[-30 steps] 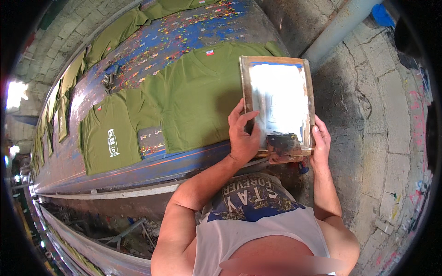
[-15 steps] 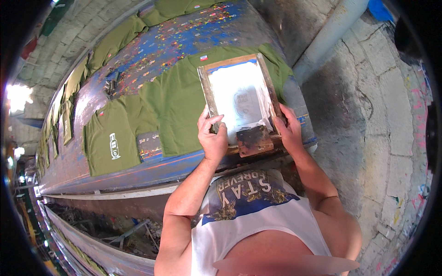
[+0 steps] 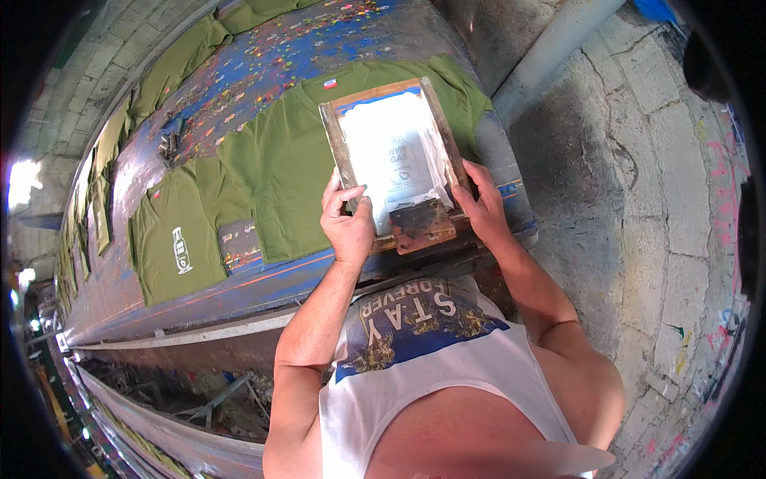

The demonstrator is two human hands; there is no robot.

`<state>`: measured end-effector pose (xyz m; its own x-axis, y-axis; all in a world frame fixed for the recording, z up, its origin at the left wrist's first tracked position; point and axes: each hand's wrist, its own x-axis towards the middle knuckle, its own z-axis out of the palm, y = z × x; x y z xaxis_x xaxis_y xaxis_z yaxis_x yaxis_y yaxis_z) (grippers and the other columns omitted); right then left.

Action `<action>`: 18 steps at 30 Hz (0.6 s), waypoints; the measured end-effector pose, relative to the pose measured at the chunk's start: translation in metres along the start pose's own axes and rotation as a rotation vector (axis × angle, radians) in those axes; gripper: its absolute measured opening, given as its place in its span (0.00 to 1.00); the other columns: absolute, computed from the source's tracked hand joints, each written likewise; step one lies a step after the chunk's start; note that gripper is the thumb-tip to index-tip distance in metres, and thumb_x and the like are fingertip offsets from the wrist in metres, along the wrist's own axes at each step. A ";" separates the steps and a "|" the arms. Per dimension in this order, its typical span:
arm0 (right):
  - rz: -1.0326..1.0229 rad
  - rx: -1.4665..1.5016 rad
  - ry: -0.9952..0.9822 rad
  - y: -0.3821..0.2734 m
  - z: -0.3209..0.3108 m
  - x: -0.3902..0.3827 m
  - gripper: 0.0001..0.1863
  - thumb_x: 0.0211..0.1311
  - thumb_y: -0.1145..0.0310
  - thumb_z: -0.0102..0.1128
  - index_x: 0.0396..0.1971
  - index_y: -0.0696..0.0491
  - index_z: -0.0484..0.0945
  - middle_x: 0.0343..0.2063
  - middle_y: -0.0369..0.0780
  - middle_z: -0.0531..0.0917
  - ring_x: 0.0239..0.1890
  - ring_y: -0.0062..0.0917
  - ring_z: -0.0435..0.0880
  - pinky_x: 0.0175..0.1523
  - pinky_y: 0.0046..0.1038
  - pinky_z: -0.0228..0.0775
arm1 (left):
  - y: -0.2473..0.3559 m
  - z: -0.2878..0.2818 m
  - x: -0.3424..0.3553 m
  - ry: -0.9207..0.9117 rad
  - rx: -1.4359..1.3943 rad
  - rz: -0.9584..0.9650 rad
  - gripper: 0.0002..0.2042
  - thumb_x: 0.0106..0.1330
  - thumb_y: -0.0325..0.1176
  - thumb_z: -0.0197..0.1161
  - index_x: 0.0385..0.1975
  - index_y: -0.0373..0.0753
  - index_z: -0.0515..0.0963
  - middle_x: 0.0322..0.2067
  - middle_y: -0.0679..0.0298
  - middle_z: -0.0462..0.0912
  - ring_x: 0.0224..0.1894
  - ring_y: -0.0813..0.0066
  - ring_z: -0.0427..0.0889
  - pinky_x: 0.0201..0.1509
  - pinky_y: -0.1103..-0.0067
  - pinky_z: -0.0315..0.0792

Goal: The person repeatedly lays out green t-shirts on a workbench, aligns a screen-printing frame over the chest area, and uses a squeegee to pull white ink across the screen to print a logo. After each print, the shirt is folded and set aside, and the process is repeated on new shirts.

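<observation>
A wooden screen-printing frame (image 3: 381, 140) lies over a green T-shirt (image 3: 283, 160) on the long table. Its pale mesh carries a bottle-shaped design, and blue shows along the inner far edge. My left hand (image 3: 349, 223) grips the frame's near left side, thumb up on the rim. On the near right side, my right hand (image 3: 484, 203) is closed around the wood. A dark-stained squeegee (image 3: 423, 227) rests across the frame's near end, between my hands. The frame hides part of the shirt's front.
To the left lies another green T-shirt (image 3: 177, 255) with a white bottle print. More green shirts (image 3: 179, 60) hang along the table's far side. Small dark cylinders (image 3: 171, 140) stand on the paint-spotted tabletop (image 3: 271, 68). A thick pipe (image 3: 562, 40) runs beyond its right end.
The whole view has shifted, so everything sits slightly further left and up. Both hands keep their grip, and the frame holds nearly the same place over the shirt. The mesh design shows more clearly.
</observation>
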<state>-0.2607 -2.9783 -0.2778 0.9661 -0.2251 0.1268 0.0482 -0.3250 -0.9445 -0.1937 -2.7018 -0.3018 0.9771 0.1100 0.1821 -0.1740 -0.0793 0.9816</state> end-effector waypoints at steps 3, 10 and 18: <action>-0.002 0.038 -0.010 0.001 -0.001 0.000 0.31 0.77 0.66 0.71 0.74 0.63 0.75 0.67 0.50 0.80 0.71 0.40 0.78 0.77 0.39 0.67 | 0.001 0.000 -0.001 -0.001 -0.046 -0.035 0.11 0.64 0.12 0.70 0.40 0.36 0.88 0.79 0.40 0.73 0.78 0.53 0.77 0.80 0.64 0.72; 0.039 0.056 -0.007 0.008 -0.001 0.005 0.30 0.78 0.66 0.71 0.74 0.62 0.76 0.67 0.49 0.81 0.69 0.40 0.80 0.75 0.39 0.70 | 0.007 0.000 0.000 0.001 0.027 -0.062 0.09 0.65 0.11 0.70 0.39 0.33 0.87 0.80 0.40 0.71 0.80 0.52 0.75 0.81 0.64 0.72; -0.396 -0.292 -0.214 -0.057 -0.021 -0.016 0.23 0.72 0.67 0.74 0.64 0.56 0.85 0.62 0.45 0.84 0.66 0.43 0.82 0.72 0.42 0.75 | 0.006 -0.002 0.001 -0.016 -0.068 -0.085 0.09 0.66 0.11 0.70 0.38 0.32 0.86 0.81 0.39 0.69 0.80 0.51 0.76 0.80 0.65 0.73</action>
<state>-0.2844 -2.9756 -0.2196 0.9197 0.1490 0.3633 0.3767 -0.5958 -0.7093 -0.1945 -2.7001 -0.2954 0.9905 0.0971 0.0972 -0.0974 -0.0026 0.9952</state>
